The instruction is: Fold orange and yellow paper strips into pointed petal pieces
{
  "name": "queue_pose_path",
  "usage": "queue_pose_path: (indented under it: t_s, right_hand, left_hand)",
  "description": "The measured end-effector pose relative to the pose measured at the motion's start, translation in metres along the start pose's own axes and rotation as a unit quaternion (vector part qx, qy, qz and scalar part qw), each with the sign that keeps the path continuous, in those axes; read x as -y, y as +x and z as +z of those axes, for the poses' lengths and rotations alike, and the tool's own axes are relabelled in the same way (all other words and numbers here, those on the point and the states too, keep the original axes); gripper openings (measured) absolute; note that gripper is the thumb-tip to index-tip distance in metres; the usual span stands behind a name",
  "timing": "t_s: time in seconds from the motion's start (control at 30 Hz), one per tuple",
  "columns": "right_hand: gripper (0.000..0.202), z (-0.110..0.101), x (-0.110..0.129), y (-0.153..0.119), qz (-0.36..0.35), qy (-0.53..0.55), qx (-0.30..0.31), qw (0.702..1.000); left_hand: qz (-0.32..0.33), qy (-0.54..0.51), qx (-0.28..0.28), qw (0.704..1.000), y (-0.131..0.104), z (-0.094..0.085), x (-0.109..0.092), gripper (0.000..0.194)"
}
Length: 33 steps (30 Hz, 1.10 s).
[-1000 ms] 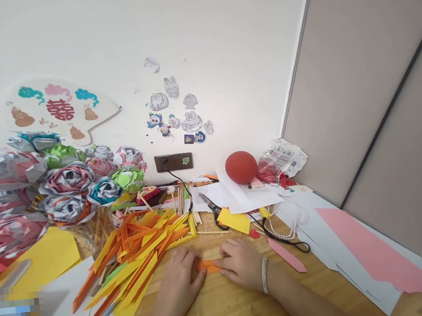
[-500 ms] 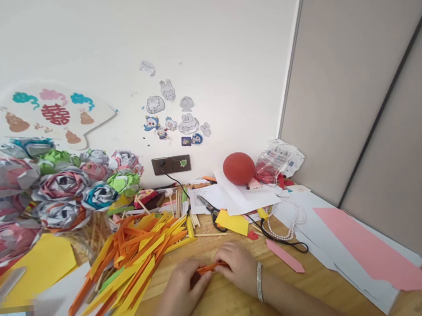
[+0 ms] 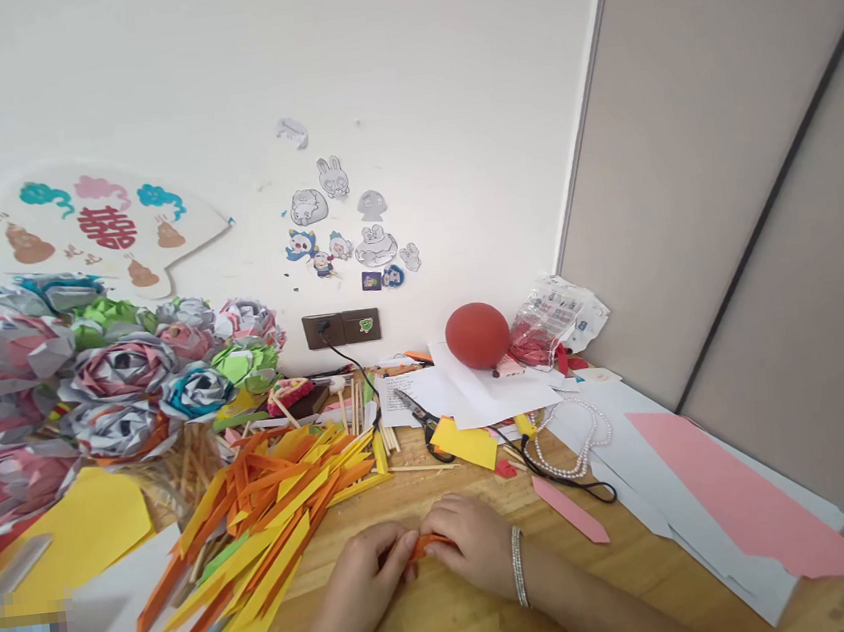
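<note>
Between my two hands is a small folded strip of orange paper (image 3: pixel 429 544), held low over the wooden table. My left hand (image 3: pixel 378 572) pinches its left end between thumb and fingers. On the other end, the thumb and curled fingers of my right hand (image 3: pixel 472 542) grip it, hiding part of the strip. A silvery bracelet circles my right wrist. To the left of my hands lies a heap of folded orange and yellow paper strips (image 3: pixel 283 502). A pointed pink paper strip (image 3: pixel 570 510) rests just right of my right hand.
Black scissors (image 3: pixel 424 421) and a yellow paper piece (image 3: pixel 465 442) lie beyond my hands. Behind them sits a red balloon (image 3: pixel 476 336). Paper flowers (image 3: pixel 126 372) crowd the left. White and pink sheets (image 3: pixel 742 493), a pearl string (image 3: pixel 579 455) and a black cord are at the right.
My left fingers have shifted slightly right along the orange strip, closer to my right hand. Less of the strip shows at its left end, and its visible part is tilted more.
</note>
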State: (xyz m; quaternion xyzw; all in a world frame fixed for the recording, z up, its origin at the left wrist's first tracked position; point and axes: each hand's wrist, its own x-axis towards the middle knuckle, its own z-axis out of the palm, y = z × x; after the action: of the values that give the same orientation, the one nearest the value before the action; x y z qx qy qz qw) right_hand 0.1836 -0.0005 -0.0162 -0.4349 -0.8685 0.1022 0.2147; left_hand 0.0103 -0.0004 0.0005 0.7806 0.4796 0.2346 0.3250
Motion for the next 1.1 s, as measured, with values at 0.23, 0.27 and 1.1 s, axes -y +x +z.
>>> queue_pose_path:
  t_s: [0.23,0.27,1.1]
  right_hand:
    - [0.006,-0.003,-0.004,-0.003,0.023,0.002,0.01,1.0]
    - [0.007,-0.004,-0.005,-0.004,0.027,0.0,0.013,1.0]
    - [0.012,0.0,-0.007,-0.004,-0.009,0.058,0.003,0.998]
  left_hand:
    - [0.008,-0.001,0.006,1.0,-0.001,0.0,0.0,0.04]
    - [0.01,-0.003,0.006,1.0,-0.002,0.0,0.0,0.041]
    - [-0.014,-0.006,0.036,0.999,0.0,0.0,0.012,0.031]
